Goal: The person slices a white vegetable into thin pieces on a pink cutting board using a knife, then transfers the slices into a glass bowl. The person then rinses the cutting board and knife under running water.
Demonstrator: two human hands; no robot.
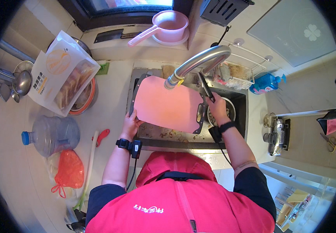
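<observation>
A pink cutting board [168, 102] with dark grey ends is held tilted over the stainless steel sink [179, 144], under the curved faucet [198, 59]. My left hand [131, 122] grips its lower left corner, thumb on top. At the board's right end, my right hand [218, 107] holds a slim black handle [206, 87] that runs towards the faucet base. Whether this is the faucet's lever or a separate tool, I cannot tell. Below my right hand, a round metal bowl [234, 109] with small pale pieces stands in the sink, partly hidden. Brownish scraps [170, 135] lie on the sink bottom.
Left on the counter are a toast bag [64, 72], a water jug [55, 135], a red peeler [103, 137], a scallion [91, 163] and a red plastic bag [70, 169]. A cleaver [109, 35] and pink dipper [170, 24] lie behind. A blue soap bottle [265, 84] stands right.
</observation>
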